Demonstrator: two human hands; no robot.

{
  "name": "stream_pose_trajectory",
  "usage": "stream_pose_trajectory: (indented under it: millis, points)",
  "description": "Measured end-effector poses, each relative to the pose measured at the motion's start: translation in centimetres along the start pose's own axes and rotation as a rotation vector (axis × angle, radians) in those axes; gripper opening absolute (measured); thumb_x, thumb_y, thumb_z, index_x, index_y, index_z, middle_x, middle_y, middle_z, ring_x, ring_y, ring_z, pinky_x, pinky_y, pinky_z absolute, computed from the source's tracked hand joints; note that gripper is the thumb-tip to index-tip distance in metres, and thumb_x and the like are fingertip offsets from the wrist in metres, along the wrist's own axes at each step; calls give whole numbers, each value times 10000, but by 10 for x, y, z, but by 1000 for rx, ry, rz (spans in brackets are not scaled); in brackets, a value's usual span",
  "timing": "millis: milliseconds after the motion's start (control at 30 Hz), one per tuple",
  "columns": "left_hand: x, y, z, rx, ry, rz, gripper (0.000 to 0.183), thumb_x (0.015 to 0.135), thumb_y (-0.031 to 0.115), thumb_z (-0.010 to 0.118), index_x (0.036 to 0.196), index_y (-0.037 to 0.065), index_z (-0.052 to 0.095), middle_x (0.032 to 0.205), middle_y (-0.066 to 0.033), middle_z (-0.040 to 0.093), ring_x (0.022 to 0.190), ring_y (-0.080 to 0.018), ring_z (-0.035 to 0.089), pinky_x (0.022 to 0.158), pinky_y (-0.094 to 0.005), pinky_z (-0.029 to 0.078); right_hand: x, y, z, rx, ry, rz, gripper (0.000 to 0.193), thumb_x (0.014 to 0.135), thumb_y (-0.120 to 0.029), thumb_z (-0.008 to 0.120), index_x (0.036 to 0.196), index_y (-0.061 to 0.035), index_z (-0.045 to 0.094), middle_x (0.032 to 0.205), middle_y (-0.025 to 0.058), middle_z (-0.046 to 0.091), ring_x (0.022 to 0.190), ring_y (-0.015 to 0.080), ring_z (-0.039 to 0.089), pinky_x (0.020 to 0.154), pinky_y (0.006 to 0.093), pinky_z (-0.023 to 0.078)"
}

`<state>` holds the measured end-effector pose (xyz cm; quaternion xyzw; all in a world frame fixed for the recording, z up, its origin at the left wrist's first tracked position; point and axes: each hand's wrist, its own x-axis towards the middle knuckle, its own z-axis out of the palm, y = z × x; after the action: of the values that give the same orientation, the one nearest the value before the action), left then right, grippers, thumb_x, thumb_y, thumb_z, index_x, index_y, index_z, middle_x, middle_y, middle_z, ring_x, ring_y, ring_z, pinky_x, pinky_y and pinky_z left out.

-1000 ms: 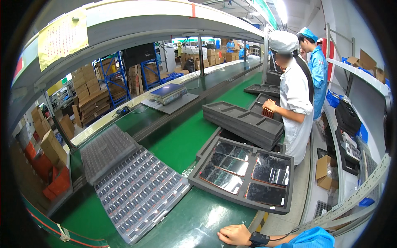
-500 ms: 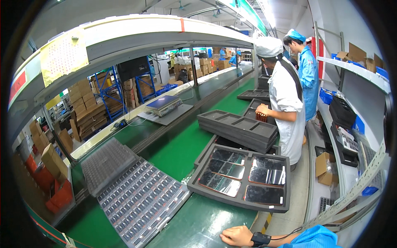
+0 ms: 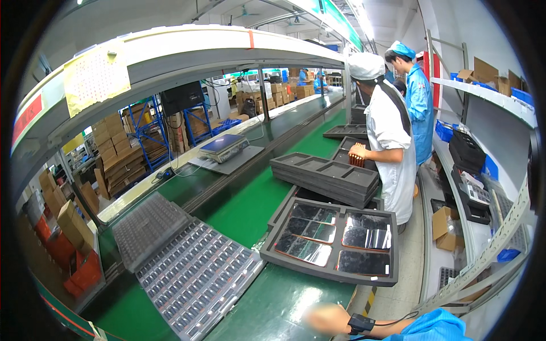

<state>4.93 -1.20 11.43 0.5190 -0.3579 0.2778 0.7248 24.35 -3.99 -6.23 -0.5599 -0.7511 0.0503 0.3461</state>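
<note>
My right hand (image 3: pixel 329 318) is at the near edge of the green bench (image 3: pixel 273 301), below the foam tray, with a black band (image 3: pixel 360 324) and a cable at its wrist. Its fingers are smeared, so their shape is unclear, and I see nothing held in it. My left hand is out of view. Nearest to the right hand is a dark foam tray (image 3: pixel 273 256), where several flat panels with glossy black faces (image 3: pixel 367 238) lie in two compartments. Left of it sits a clear plastic tray (image 3: pixel 199 278) filled with rows of small dark parts.
An empty-looking grey plastic tray (image 3: pixel 149 230) overlaps the filled one. Stacked foam trays (image 3: pixel 324 179) stand farther along the bench. A co-worker in white (image 3: pixel 389 136) holds copper-coloured pieces there; another in blue (image 3: pixel 420 108) stands behind. A scale (image 3: pixel 223 148) and a shelf (image 3: pixel 483 96) flank the bench.
My right hand has blurred with motion while staying near the same place at the bench edge. The view has shifted slightly; the trays and panels keep their places.
</note>
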Motion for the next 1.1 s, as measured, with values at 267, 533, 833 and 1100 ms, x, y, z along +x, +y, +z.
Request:
stream_pose_trajectory:
  millis: [267,533,833,1100]
  points:
    - [-2,7,5,5,30,-8,305,906,202,753,932,-91,671,989,-223,625,860,-330,624,755,-419,509,2,-2,0,-8,-9,17,279,923,-236,626,694,-84,581,624,60,599,570,245,641,482,369,493]
    - [0,11,5,10,15,10,279,898,184,760,940,-78,674,985,-215,625,854,-317,623,750,-405,509,2,-6,-3,4,-12,41,293,927,-235,624,687,-74,575,619,78,598,563,264,632,481,375,486]
    - [-2,7,12,-75,51,-152,467,902,383,746,961,-75,670,1011,-216,635,867,-310,635,760,-402,509,2,-5,-3,1,-4,48,307,925,-236,627,673,-70,572,605,81,592,550,266,626,480,374,482]
    - [4,-5,9,-88,-121,-107,691,876,562,706,1076,-99,678,1092,-251,648,948,-343,650,842,-425,524,1,-5,-1,-4,4,41,315,930,-236,619,666,-72,564,599,80,589,542,266,623,478,372,479]
